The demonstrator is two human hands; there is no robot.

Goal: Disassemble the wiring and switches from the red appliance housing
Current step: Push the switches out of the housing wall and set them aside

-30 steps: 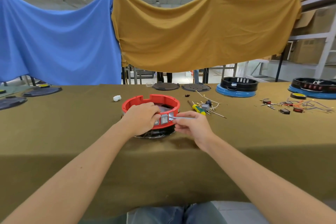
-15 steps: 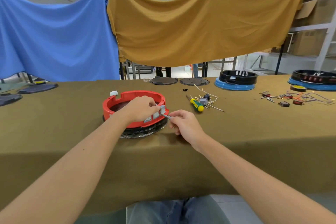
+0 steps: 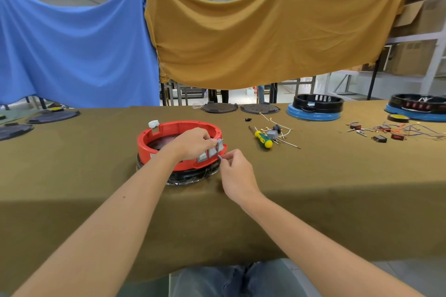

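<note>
So you had both hands at the near right wall of the red housing [image 3: 154, 138], working on its grey switches.

Your left hand [image 3: 193, 143] reached over the housing's rim and pinched the rightmost grey switch [image 3: 220, 145], which stood tilted up out of the wall; two more switches [image 3: 207, 155] sat beside it. Your right hand [image 3: 237, 173], just right of the housing, pinched a thin grey tool [image 3: 220, 157] whose tip touched the wall below that switch. The housing sat on a black base [image 3: 193, 177] on the olive table [image 3: 72, 176]; what lay inside looked dark and unclear. Right of the housing lay a yellow-green screwdriver [image 3: 264, 140] among loose wires [image 3: 282, 128]; a white piece [image 3: 153, 123] sat behind its rim. Compared with half a second earlier, the switch had lifted further out.
</note>
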